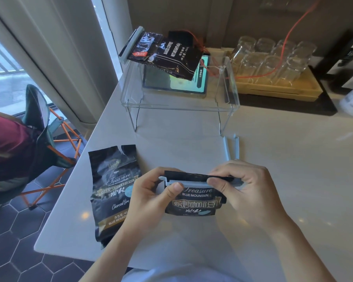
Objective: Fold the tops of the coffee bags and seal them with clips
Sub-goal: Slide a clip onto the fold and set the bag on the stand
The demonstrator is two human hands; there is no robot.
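A black coffee bag point(194, 202) stands between my hands with its top folded over. A pale blue clip point(192, 183) lies across that fold. My left hand point(151, 198) grips the bag and the clip's left end, thumb on the clip. My right hand point(245, 188) pinches the clip's right end and the fold. A second black coffee bag point(110, 190) lies flat to the left, its top unfolded. Another pale blue clip point(231, 147) lies open on the counter behind my right hand. A third bag point(165, 55), with a clip point(129, 44) on its top, rests on the clear stand.
A clear acrylic stand point(228, 92) holds a tablet point(177, 82) at the back of the white counter point(293, 159). A wooden tray point(277, 86) with several glasses sits back right, an orange cable over it. A folding chair point(49, 143) stands left of the counter edge.
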